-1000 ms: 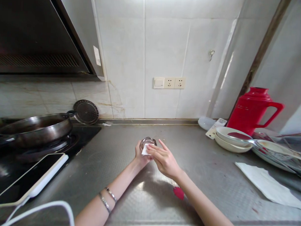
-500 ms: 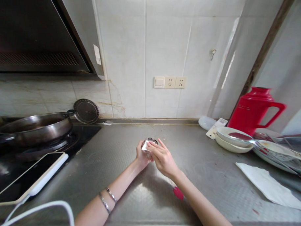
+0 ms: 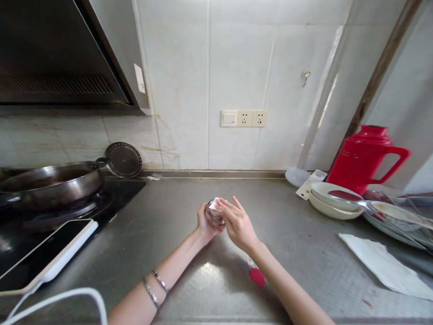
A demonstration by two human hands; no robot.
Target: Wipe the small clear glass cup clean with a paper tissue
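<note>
My left hand (image 3: 204, 224) is wrapped round a small clear glass (image 3: 211, 217), held just over the steel counter and tilted. Against its rim lies a folded white tissue (image 3: 214, 203), pressed there by the fingers of my right hand (image 3: 238, 226). The right thumb sticks up apart from the other fingers. Much of the glass is hidden behind my hands. A red leaf-shaped piece (image 3: 257, 276) lies on the counter beside my right forearm.
On the left stand a steel pan (image 3: 55, 183) on the black hob and a phone (image 3: 39, 258) with a white cable. To the right are a red thermos jug (image 3: 362, 160), stacked bowls (image 3: 333, 209) and a white paper sheet (image 3: 385, 265). A dark round lid (image 3: 124, 160) leans on the wall.
The glass has tipped in my left hand, so more of its side shows. My right fingers and the tissue have shifted slightly up and to the right along the rim.
</note>
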